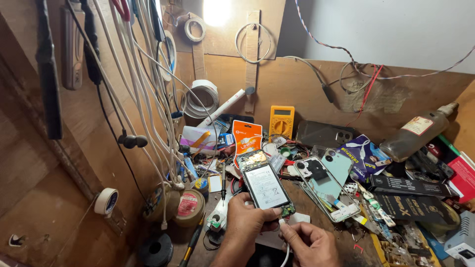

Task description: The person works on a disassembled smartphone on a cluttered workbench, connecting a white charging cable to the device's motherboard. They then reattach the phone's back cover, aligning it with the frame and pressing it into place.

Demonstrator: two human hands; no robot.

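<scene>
White plug (283, 223) pinched in the right hand (309, 244), just below the bottom end of the open phone (264, 184) (long side pointing up and away), gripped by the left hand (246, 221), over the messy wooden bench (316, 207).

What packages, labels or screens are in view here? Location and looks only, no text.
Orange blister pack: upright behind the opened phone held in the left hand; rectangular, white accents.
Yellow multimeter: against the back wall, small grey screen.
Bottle label: on the tilted bottle at right; cream with red.
Black boxes: right side, long, flat.
Blue pouch: right of centre, crumpled.
</scene>
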